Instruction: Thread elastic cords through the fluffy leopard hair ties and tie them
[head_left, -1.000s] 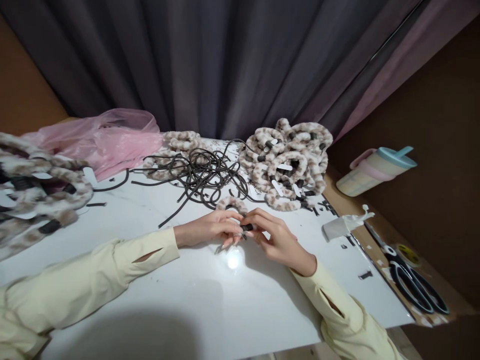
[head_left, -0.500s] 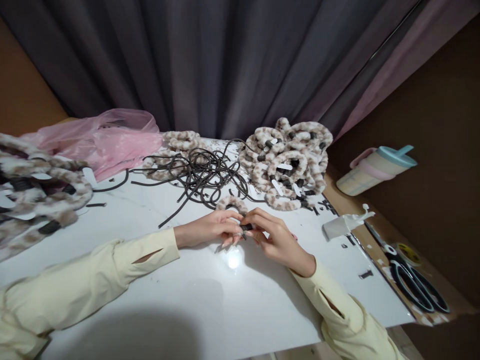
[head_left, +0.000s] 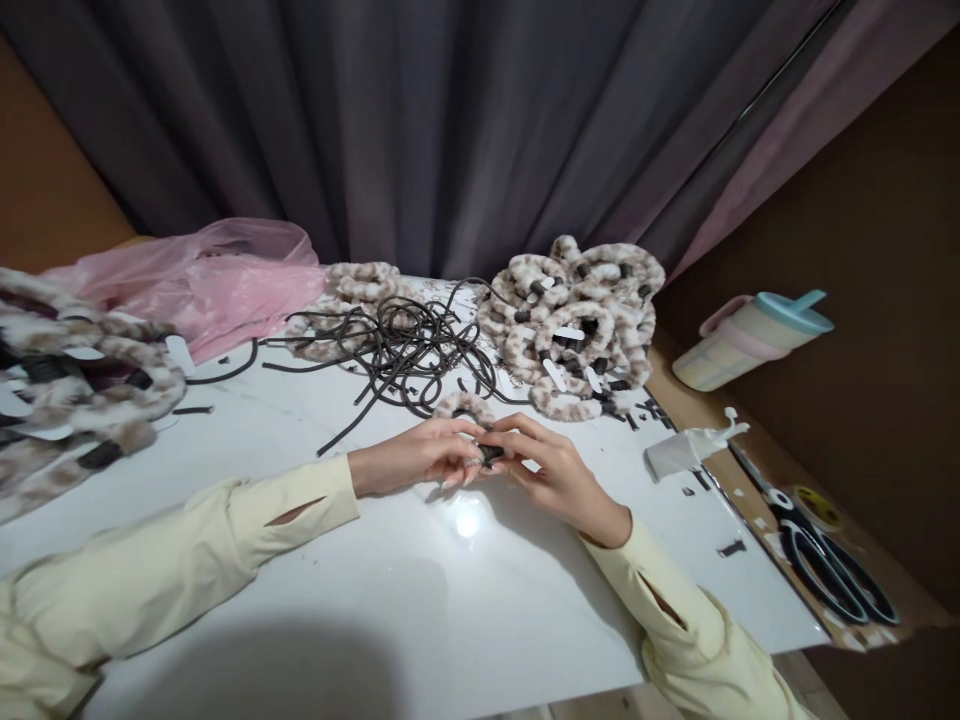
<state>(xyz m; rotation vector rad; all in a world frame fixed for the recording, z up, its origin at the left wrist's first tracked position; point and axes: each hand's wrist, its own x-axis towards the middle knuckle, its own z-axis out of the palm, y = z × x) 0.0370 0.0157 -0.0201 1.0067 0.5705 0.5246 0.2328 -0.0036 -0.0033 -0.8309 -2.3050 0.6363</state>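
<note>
Both of my hands meet over the near middle of the white table, at a fluffy spotted ring [head_left: 463, 404] with a dark wrapped section [head_left: 491, 452]. My left hand [head_left: 441, 452] has its fingers closed on the ring from the left. From the right, my right hand [head_left: 546, 462] pinches at the dark section, thumb and fingertips pressed together. The fingers cover much of the ring's near part. Just beyond it lies a tangle of dark cord [head_left: 420, 345].
Fluffy rings [head_left: 577, 320] with white tags are heaped behind on the right; more [head_left: 82, 370] lie at left beside a pink plastic bag [head_left: 247, 280]. Along the right edge are a tumbler [head_left: 739, 340], a white squeeze bottle [head_left: 679, 453], scissors [head_left: 825, 565] and tape [head_left: 817, 507].
My fingers have shifted slightly around the dark section, and my right hand is a little higher. Everything else on the table stays in place.
</note>
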